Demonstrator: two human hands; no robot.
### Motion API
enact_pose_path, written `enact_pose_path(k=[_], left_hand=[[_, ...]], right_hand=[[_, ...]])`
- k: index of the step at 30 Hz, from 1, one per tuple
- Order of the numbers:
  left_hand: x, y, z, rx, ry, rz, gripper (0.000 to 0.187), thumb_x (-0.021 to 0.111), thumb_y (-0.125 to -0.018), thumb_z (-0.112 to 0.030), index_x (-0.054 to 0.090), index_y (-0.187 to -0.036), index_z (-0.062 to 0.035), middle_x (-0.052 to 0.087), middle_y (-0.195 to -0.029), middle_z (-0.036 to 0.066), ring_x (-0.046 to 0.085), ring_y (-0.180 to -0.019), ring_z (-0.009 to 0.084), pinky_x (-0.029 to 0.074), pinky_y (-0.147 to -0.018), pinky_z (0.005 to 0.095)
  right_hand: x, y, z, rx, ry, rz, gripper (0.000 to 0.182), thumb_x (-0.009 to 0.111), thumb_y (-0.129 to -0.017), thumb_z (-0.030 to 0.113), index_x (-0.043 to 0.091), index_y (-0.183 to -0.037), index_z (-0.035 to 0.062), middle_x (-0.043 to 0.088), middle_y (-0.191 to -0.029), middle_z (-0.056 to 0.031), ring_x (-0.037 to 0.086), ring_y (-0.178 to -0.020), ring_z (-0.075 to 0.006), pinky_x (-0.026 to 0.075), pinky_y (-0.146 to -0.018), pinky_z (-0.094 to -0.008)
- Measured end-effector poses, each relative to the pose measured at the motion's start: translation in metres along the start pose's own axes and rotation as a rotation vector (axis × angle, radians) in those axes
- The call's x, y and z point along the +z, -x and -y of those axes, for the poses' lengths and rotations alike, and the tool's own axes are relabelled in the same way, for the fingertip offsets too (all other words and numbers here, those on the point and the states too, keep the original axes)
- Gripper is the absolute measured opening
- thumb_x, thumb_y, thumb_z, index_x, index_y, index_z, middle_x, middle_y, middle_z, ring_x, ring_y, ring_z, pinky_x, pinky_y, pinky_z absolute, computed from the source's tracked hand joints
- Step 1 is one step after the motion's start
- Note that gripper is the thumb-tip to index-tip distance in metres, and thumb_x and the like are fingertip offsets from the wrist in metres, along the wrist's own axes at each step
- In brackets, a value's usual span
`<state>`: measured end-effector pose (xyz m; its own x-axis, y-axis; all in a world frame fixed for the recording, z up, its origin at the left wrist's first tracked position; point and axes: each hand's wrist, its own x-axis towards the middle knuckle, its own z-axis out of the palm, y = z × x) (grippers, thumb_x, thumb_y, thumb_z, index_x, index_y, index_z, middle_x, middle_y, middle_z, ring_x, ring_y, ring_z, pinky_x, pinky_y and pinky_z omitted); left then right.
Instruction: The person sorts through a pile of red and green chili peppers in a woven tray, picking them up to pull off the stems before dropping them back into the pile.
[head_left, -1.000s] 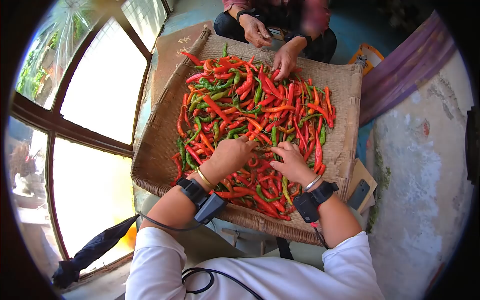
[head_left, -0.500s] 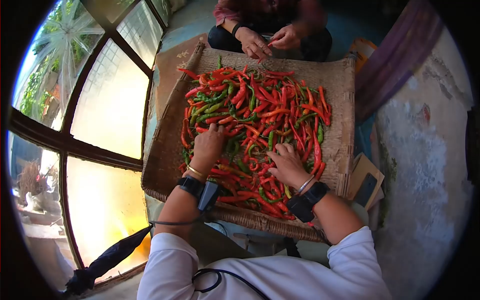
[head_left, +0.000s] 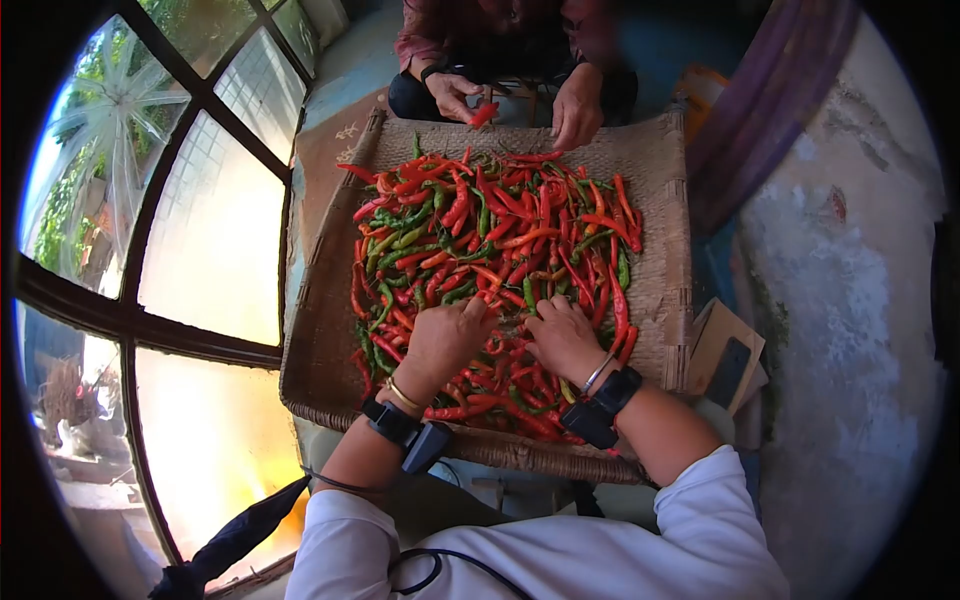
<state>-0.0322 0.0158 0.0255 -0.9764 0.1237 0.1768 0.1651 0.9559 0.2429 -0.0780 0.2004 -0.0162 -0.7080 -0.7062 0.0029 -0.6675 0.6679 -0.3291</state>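
Red and green chili peppers lie heaped in a large woven tray. My left hand is over the middle of the heap, its fingers bent together among the peppers; what they hold, if anything, is hidden. Just to its right, my right hand rests on the peppers with fingers curled down and slightly apart, nothing visible in it. A small gap separates the two hands.
Across the tray sits another person, holding a red pepper piece in one hand, the other at the tray's far edge. A phone lies on cardboard at right. Windows stand left, with a folded black umbrella.
My left hand has moved right and down, closer to my right hand, which has shifted slightly. The other person's hands have separated, one lifting a red piece. The view has shifted a little.
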Motion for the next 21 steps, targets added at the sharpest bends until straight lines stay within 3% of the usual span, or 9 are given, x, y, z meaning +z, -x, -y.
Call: enact_pose_path(k=[5,8,9,11,14,16,17,19,21], left_hand=[[0.028,0.007,0.001,-0.075,0.234,0.004,0.024,0.056,-0.082,-0.025,0.048,-0.076,-0.0026,0.056,-0.065,0.017,0.057,-0.064,0.0342,0.045,-0.055,0.041],[0.042,0.009,0.014,-0.281,0.968,0.211,0.024,0.047,-0.09,-0.024,0.049,-0.082,-0.0011,0.057,-0.066,0.012,0.057,-0.061,0.0218,0.045,-0.056,0.0318],[0.039,0.01,0.012,-0.277,0.968,0.206,0.024,0.047,-0.09,-0.024,0.049,-0.082,-0.0011,0.057,-0.066,0.012,0.057,-0.061,0.0218,0.045,-0.056,0.0318],[0.032,0.008,0.007,-0.333,0.928,0.282,0.021,0.044,-0.092,-0.022,0.051,-0.088,-0.0028,0.058,-0.071,0.002,0.052,-0.062,0.0079,0.043,-0.056,0.0252],[0.034,0.009,0.004,-0.39,0.906,0.319,0.023,0.049,-0.089,-0.019,0.05,-0.102,-0.0001,0.059,-0.08,0.007,0.055,-0.071,0.0115,0.045,-0.062,0.0273],[0.028,0.008,0.0,-0.383,0.75,0.295,0.042,0.058,-0.082,-0.018,0.045,-0.116,0.003,0.06,-0.085,0.014,0.058,-0.077,0.0211,0.045,-0.068,0.0321],[0.034,0.009,0.002,-0.38,0.754,0.294,0.042,0.058,-0.082,-0.018,0.045,-0.116,0.003,0.06,-0.085,0.014,0.058,-0.077,0.0211,0.045,-0.068,0.0321],[0.047,0.013,0.008,-0.207,0.713,0.144,0.034,0.058,-0.08,-0.017,0.049,-0.105,0.0034,0.06,-0.071,0.014,0.058,-0.056,0.0197,0.046,-0.052,0.0309],[0.054,0.014,0.011,-0.208,0.709,0.19,0.034,0.059,-0.079,-0.017,0.049,-0.104,0.0034,0.06,-0.069,0.013,0.058,-0.054,0.0187,0.045,-0.051,0.0305]], right_hand=[[0.003,0.001,-0.004,-0.01,-0.094,-0.07,0.036,0.066,-0.071,0.024,0.057,-0.101,0.0068,0.048,-0.099,-0.0081,0.044,-0.101,-0.0272,0.039,-0.082,-0.0418],[0.007,0.002,-0.005,-0.002,-0.063,-0.068,0.041,0.066,-0.071,0.024,0.054,-0.106,0.0057,0.046,-0.106,-0.0093,0.041,-0.106,-0.0278,0.038,-0.084,-0.0424],[0.01,0.001,-0.003,0.006,-0.058,-0.076,0.04,0.066,-0.071,0.023,0.054,-0.105,0.0049,0.045,-0.109,-0.0097,0.04,-0.108,-0.028,0.038,-0.085,-0.0424],[0.014,0.0,0.0,0.011,-0.044,-0.09,0.039,0.065,-0.071,0.023,0.055,-0.104,0.0042,0.044,-0.111,-0.0101,0.039,-0.109,-0.0281,0.038,-0.085,-0.0425],[0.019,0.003,0.004,-0.048,-0.125,-0.009,0.032,0.061,-0.074,0.019,0.056,-0.1,0.0014,0.045,-0.111,-0.0101,0.04,-0.108,-0.0288,0.037,-0.087,-0.042],[0.022,0.002,0.005,-0.061,-0.216,-0.038,0.032,0.06,-0.075,0.019,0.056,-0.101,0.0012,0.046,-0.11,-0.0104,0.04,-0.107,-0.0291,0.037,-0.088,-0.0406],[0.024,0.001,0.005,-0.076,-0.309,-0.065,0.031,0.059,-0.076,0.019,0.056,-0.101,0.0011,0.048,-0.108,-0.0107,0.041,-0.107,-0.0294,0.037,-0.088,-0.0393],[0.027,-0.001,0.005,-0.096,-0.366,-0.081,0.031,0.056,-0.077,0.019,0.056,-0.101,-0.0006,0.051,-0.104,-0.0121,0.044,-0.103,-0.0297,0.037,-0.089,-0.0374],[0.031,-0.001,0.006,-0.092,-0.613,0.018,0.028,0.054,-0.079,0.015,0.055,-0.101,-0.0016,0.05,-0.106,-0.0135,0.047,-0.101,-0.0305,0.038,-0.088,-0.0369]])
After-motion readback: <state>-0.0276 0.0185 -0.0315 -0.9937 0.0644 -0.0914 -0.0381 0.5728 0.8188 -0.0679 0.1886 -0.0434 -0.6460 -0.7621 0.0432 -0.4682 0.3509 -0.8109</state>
